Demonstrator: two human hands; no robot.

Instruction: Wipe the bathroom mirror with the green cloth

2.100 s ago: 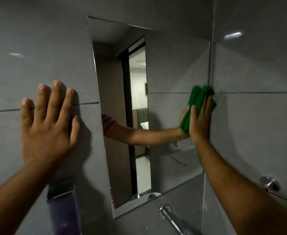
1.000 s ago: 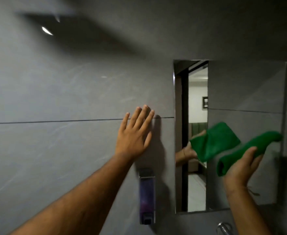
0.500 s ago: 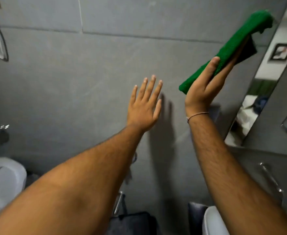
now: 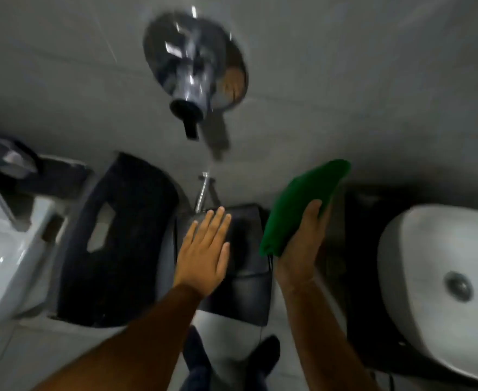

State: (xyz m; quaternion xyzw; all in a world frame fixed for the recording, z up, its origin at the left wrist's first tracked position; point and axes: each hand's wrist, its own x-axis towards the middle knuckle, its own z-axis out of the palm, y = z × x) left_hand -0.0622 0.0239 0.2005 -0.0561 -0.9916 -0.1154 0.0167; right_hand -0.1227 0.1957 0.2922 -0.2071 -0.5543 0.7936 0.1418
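The view points steeply down and the mirror is out of sight. My right hand (image 4: pixel 302 246) holds the folded green cloth (image 4: pixel 302 201) in mid-air, right of centre, with the cloth sticking up and away from the palm. To its left, my left hand (image 4: pixel 203 249) is flat with fingers together and nothing in it, hovering above a dark bin. The picture is blurred by motion.
A chrome tap fitting (image 4: pixel 195 69) juts from the grey tiled wall at the top. A white basin (image 4: pixel 441 283) is at the right, a white toilet (image 4: pixel 3 261) at the left, a dark stool (image 4: pixel 113 238) and dark bin (image 4: pixel 240 277) between them. My feet (image 4: pixel 232 359) stand below.
The view has swung from the mirror down to the floor. Both hands have left the wall and dropped; the right hand took the green cloth off the mirror and still holds it.
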